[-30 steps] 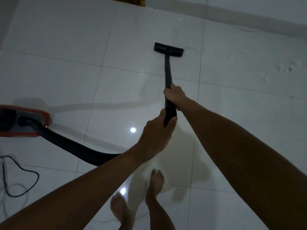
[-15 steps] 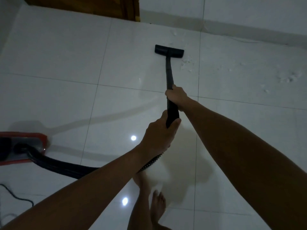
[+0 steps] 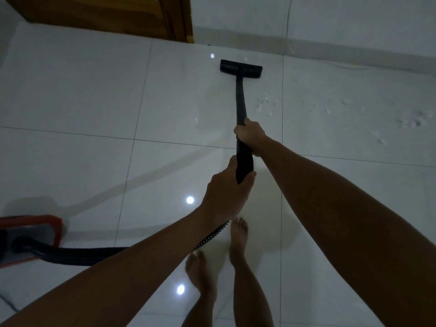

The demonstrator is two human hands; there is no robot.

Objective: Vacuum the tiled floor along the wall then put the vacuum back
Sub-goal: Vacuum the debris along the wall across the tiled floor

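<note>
Both hands are wrapped around the black vacuum wand [image 3: 241,107], right hand [image 3: 250,136] higher up and left hand [image 3: 225,195] gripping the thick end where the hose [image 3: 77,255] joins. Compared to a second ago the floor head [image 3: 240,68] has been pushed closer to the wall [image 3: 354,24] and the wooden door [image 3: 106,14], past the crumbs [image 3: 265,105] on the tiled floor [image 3: 82,102]. The red vacuum body [image 3: 28,237] now sits lower at the left edge, and the bare feet [image 3: 238,237] have stepped forward.
</note>
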